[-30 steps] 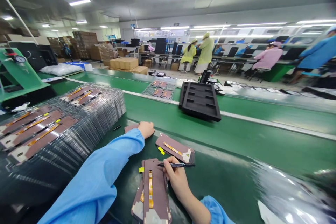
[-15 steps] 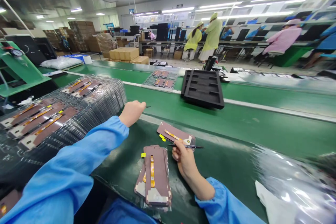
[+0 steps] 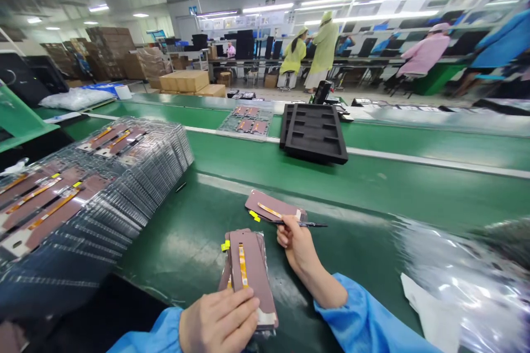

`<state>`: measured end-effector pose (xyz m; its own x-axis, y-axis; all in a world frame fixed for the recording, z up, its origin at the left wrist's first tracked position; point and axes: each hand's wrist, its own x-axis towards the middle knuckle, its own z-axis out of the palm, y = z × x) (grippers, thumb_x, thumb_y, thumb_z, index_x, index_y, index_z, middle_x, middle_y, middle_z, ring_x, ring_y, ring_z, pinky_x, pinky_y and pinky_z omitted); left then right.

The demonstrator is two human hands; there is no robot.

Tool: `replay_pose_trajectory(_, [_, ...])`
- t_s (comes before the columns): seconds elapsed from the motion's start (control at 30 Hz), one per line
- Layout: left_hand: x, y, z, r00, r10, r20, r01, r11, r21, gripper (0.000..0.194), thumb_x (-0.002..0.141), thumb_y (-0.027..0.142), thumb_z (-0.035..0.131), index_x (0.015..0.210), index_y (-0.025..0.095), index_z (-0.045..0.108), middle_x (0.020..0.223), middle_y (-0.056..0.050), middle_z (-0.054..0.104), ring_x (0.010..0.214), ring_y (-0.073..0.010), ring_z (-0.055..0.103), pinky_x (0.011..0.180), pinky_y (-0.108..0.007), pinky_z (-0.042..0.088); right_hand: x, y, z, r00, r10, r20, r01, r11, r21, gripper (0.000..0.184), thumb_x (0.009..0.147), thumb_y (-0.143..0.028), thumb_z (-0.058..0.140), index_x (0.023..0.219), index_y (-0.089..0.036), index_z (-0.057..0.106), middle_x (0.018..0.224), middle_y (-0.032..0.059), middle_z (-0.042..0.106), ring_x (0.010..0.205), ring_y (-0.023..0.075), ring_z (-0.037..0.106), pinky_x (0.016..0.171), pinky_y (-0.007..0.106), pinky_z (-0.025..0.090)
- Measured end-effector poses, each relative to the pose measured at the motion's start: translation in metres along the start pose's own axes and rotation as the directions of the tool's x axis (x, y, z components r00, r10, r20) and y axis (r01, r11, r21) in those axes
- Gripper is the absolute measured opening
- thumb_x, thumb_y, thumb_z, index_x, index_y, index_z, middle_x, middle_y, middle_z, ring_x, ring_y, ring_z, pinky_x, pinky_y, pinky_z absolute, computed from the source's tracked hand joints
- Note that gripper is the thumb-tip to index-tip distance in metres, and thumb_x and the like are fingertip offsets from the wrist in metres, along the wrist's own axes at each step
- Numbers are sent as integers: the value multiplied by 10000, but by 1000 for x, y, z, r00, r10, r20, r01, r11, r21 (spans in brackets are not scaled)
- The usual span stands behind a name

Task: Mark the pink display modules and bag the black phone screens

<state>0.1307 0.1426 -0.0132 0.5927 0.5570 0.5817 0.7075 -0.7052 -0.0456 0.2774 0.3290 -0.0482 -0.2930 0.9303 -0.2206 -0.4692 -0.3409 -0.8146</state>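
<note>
My left hand [image 3: 226,320] lies flat over the lower end of a small stack of phone display panels [image 3: 254,265], fingers outstretched and thumb hidden. The top panel has a mauve back and an orange flex cable [image 3: 242,265]; yellow tabs [image 3: 225,245] stick out at its left. My right hand [image 3: 296,240] is closed round slim black tweezers [image 3: 312,224], which point sideways. Just behind it, a second group of panels [image 3: 275,205] lies at a slant, with yellow tabs [image 3: 254,215] on its near-left edge.
Clear plastic trays [image 3: 165,160] with more panels form a tall stack at left. A small black stick [image 3: 181,187] lies beside them. Black foam trays [image 3: 314,132] and a tray of panels [image 3: 246,121] rest on the green belt. Plastic film [image 3: 467,276] covers the right side.
My left hand has come from beside the tray stack down onto the near panels, which have turned slightly. A small black stick now shows by the trays. My right hand keeps the tweezers.
</note>
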Motion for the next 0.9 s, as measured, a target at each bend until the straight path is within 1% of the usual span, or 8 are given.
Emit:
replay_pose_trajectory(0.1, [-2,5,3,998,-61,32,60,997,40,246,939,80,453,1027,114,680,1051,-68,767,1023,-201,710,891,-304,591,-1,1,-1,1000,-7,15,7,999,-33,409,646,-440,791,673,-203,460,526,-59,498,375,46,350,371,184,219])
replay_pose_trajectory(0.23, [-8,9,7,992,-116,58,114,993,28,268,987,313,479,986,137,681,1047,-47,770,1022,-195,703,1008,-355,518,-2,4,-1,999,-29,27,31,995,-94,419,666,-468,780,670,-206,454,515,-61,496,366,47,352,366,181,211])
replay_pose_trajectory(0.37, [-7,3,6,971,-213,107,223,970,-94,280,981,349,480,1032,139,657,979,-61,759,933,-212,685,903,-389,539,-6,8,0,996,-57,65,67,984,-167,421,686,-496,773,671,-202,473,519,-61,504,376,46,365,375,179,228])
replay_pose_trajectory(0.43, [-4,-5,8,914,-385,131,399,911,-107,190,965,268,510,1051,167,646,923,-57,731,853,-205,646,791,-376,541,-11,11,1,993,-63,96,82,974,-209,417,697,-511,768,669,-199,493,519,-61,503,383,48,375,381,179,239])
replay_pose_trajectory(0.53, [1,-22,16,768,-630,109,639,765,-83,197,937,195,541,1108,190,639,957,-78,670,884,-224,583,780,-399,522,-21,15,2,987,-53,150,93,957,-274,397,726,-511,754,663,-193,524,514,-56,507,387,53,386,391,187,260])
replay_pose_trajectory(0.63, [1,-35,27,663,-738,124,749,653,-115,201,921,203,572,1106,209,650,1024,-86,620,978,-244,540,846,-426,504,-32,19,2,970,-42,238,132,916,-378,366,787,-498,702,667,-193,537,500,-52,499,388,68,395,406,207,294])
replay_pose_trajectory(0.77, [-2,-41,35,600,-781,174,799,571,-189,176,912,212,594,1074,227,661,1043,-71,594,1012,-242,518,870,-417,487,-40,23,4,897,-92,432,358,724,-590,288,888,-404,574,686,-204,530,514,-46,489,425,96,432,442,226,341])
replay_pose_trajectory(0.9, [-4,-40,36,559,-807,190,826,520,-218,184,895,220,624,1074,226,666,1025,-66,581,1004,-240,516,864,-410,475,-40,25,7,833,-151,533,516,560,-648,222,895,-315,544,708,-197,557,541,-38,519,461,104,464,469,222,360])
